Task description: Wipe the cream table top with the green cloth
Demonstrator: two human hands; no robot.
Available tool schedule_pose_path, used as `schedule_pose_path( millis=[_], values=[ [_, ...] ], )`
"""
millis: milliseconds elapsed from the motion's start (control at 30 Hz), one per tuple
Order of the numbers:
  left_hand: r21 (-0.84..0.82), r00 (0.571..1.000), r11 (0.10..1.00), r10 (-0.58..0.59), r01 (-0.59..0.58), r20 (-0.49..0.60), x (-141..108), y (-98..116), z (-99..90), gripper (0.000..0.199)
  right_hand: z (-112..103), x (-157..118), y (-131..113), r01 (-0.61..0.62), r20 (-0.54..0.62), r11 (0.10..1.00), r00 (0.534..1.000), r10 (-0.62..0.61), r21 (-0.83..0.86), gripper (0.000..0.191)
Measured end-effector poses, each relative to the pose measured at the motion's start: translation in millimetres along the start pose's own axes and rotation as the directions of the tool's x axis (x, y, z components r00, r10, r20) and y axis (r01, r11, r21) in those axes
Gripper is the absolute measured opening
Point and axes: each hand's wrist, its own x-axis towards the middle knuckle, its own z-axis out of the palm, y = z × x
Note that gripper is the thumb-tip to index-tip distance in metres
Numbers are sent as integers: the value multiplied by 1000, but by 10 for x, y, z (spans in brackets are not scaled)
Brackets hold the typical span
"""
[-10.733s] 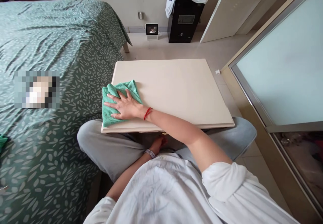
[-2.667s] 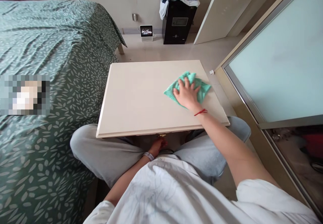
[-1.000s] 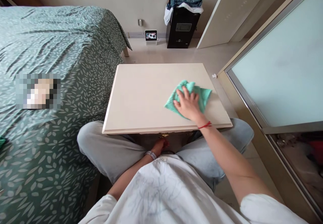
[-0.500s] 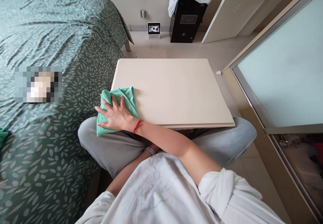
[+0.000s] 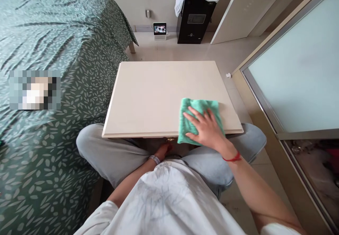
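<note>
My right hand [image 5: 208, 130] lies flat with its fingers spread on a folded green cloth [image 5: 187, 126]. The cloth rests on the near right part of a small cream-topped table [image 5: 148, 97] and hangs slightly over the front edge. A red string circles my right wrist. My left hand [image 5: 164, 151], with a pale band at the wrist, is low between my legs, just below the table's front edge. Its fingers are mostly hidden in shadow, so what they touch cannot be made out.
On the left stands a bed [image 5: 87, 62] with a green leaf-patterned sheet, a blurred-out item [image 5: 37, 92] on it. A small screen [image 5: 159, 30] and a black cabinet [image 5: 194, 21] topped with clothes are by the wall. A frosted sliding door [image 5: 296, 72] borders the right.
My right hand and the green cloth have moved from the table's left front corner across to its right front side. My left hand stays low below the table edge.
</note>
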Motion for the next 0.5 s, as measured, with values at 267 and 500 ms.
schedule_pose_path(
  millis=[267,500],
  values=[
    [-3,999,999,-50,50,19,-119,34,1,32,-45,-450,1036,-316,-116,948,944,310,-33,80],
    [-22,999,999,-42,42,14,-87,17,12,37,-124,730,1751,-368,-74,929,926,370,42,85]
  ],
)
